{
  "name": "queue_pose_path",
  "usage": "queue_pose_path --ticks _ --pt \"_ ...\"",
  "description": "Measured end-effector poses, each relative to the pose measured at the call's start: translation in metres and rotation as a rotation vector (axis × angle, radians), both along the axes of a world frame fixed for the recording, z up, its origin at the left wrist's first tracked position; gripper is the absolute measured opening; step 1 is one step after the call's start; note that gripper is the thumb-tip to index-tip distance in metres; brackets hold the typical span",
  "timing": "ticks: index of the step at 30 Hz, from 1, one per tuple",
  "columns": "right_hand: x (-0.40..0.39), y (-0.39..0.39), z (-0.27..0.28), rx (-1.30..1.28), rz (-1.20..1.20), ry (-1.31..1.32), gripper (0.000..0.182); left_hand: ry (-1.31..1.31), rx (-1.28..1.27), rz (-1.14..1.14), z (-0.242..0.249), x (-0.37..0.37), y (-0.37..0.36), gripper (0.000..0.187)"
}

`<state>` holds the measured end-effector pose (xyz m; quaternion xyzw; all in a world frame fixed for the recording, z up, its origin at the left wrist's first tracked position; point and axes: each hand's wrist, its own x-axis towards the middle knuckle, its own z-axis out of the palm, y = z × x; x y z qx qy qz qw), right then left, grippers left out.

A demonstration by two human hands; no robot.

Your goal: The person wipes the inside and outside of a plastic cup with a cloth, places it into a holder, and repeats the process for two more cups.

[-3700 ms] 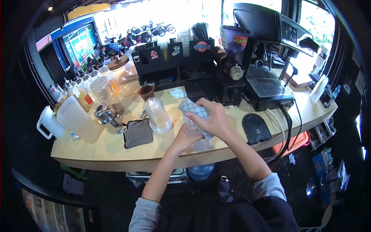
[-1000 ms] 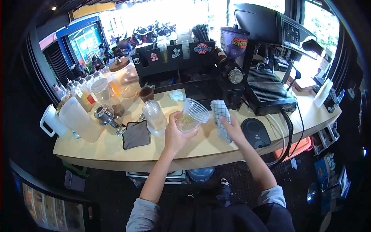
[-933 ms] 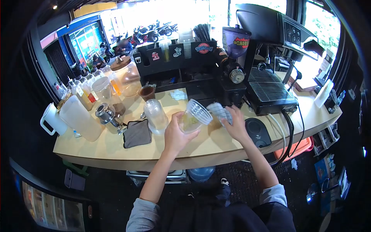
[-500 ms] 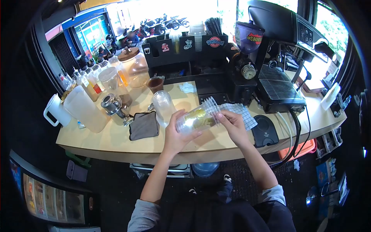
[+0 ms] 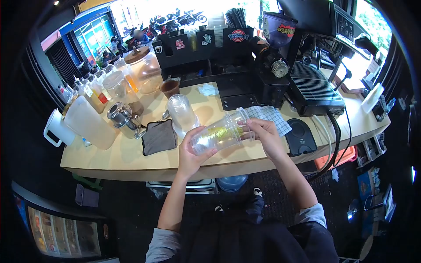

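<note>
Sideways above the desk [image 5: 131, 160], the cup [image 5: 218, 133] lay tilted between both hands: left hand [image 5: 191, 151] clamped round its base, right hand [image 5: 264, 133] pinched on its rim. Checked cloth [image 5: 269, 117] lay just behind.

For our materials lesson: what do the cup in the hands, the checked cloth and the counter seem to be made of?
Cup: likely clear thin plastic, glossy; the hand shows through it.
Checked cloth: woven fabric, matte; it lies limp and creased.
Counter: pale wood or wood-look laminate, smooth; which one is unclear.
</note>
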<state>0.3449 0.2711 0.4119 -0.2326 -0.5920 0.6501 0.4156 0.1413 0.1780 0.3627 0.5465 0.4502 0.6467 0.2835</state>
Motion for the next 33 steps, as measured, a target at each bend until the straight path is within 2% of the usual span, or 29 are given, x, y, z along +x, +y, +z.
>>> queue_pose_path --ticks 15,21,23,33 --pt "0.0039 -0.0031 0.0103 0.039 0.055 -0.073 0.032 -0.016 -0.005 -0.034 -0.0047 0.0015 0.002 0.064" --pt "0.0045 -0.0026 0.0092 0.078 -0.01 -0.094 0.031 -0.037 -0.008 -0.059 -0.0075 0.0018 0.0028 0.062" --pt "0.0049 -0.0005 0.005 0.184 -0.005 -0.108 0.033 -0.052 -0.008 -0.053 -0.011 0.0007 0.0045 0.061" --pt "0.0061 -0.0053 0.0071 0.162 -0.023 -0.125 0.032 -0.054 -0.005 -0.052 -0.0085 0.0054 0.0027 0.061"
